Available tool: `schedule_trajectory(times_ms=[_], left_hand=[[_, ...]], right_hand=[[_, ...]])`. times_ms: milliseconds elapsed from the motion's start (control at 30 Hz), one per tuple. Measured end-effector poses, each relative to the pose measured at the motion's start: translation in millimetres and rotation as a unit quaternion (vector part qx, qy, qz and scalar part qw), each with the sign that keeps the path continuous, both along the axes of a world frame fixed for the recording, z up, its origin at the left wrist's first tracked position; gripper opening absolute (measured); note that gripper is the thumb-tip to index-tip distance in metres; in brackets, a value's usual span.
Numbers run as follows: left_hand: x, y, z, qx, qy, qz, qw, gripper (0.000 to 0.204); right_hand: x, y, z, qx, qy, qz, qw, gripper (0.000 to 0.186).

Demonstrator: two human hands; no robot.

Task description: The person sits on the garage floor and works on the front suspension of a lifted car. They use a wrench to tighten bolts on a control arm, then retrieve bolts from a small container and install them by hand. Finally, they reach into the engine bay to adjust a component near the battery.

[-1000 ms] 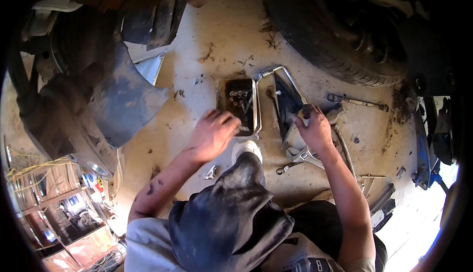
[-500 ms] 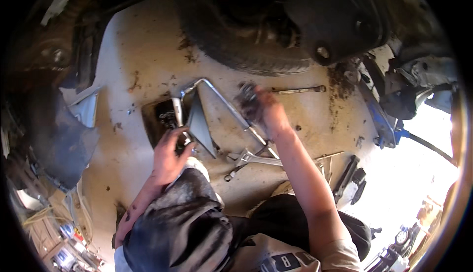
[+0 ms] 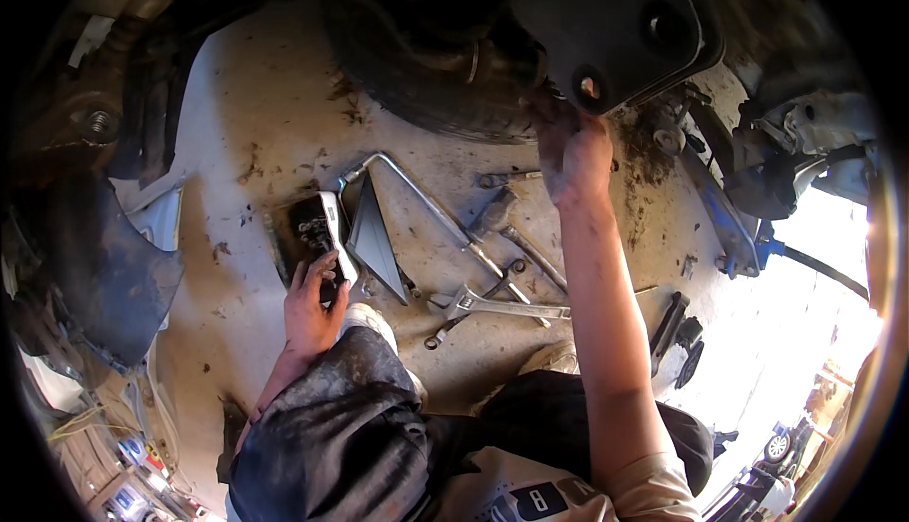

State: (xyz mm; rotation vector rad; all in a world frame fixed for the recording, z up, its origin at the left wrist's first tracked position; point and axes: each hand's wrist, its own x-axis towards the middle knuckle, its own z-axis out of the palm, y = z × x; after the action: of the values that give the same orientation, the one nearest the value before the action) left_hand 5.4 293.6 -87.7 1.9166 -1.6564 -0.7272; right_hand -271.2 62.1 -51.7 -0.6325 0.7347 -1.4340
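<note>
My left hand (image 3: 314,314) is low over a dark shallow tray (image 3: 284,238). Its fingers are spread, the tips at the lower end of a white-handled tool (image 3: 333,224) lying across the tray; no closed grip shows. My right hand (image 3: 575,148) reaches up beneath a black plate-like part (image 3: 615,35) with round holes, beside the tyre (image 3: 426,106). Shadow and the part hide its fingertips, so what they touch cannot be made out. On the floor below that arm lies a hammer (image 3: 496,212), head toward the tyre.
A long breaker bar (image 3: 426,202) lies beside a grey triangular plate (image 3: 377,243). Nearer are an adjustable wrench (image 3: 502,306) and a ring spanner (image 3: 445,331); another spanner (image 3: 507,178) lies farther off. A blue jack (image 3: 734,229) stands at the right, and a dark panel (image 3: 104,276) at the left.
My right hand has moved up and away from the floor by the hammer to beneath the black part. The hammer shows plainly now. My left hand stays by the white-handled tool, its fingers straighter.
</note>
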Motion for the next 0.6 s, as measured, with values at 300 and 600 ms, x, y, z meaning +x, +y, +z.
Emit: schedule_trajectory(times_ms=[300,600], left_hand=[[3.6,0.8,-10.6,0.015,-0.013,-0.001,1.000,0.044],[5.8,-6.8,-13.1,-0.023,-0.031,-0.010,0.999,0.047]], right_hand=[[6.5,4.8,-13.2,-0.059,0.195,-0.031,0.978,0.037],[-9.9,7.8,-0.1,-0.079,0.263,0.018,0.961,0.035]])
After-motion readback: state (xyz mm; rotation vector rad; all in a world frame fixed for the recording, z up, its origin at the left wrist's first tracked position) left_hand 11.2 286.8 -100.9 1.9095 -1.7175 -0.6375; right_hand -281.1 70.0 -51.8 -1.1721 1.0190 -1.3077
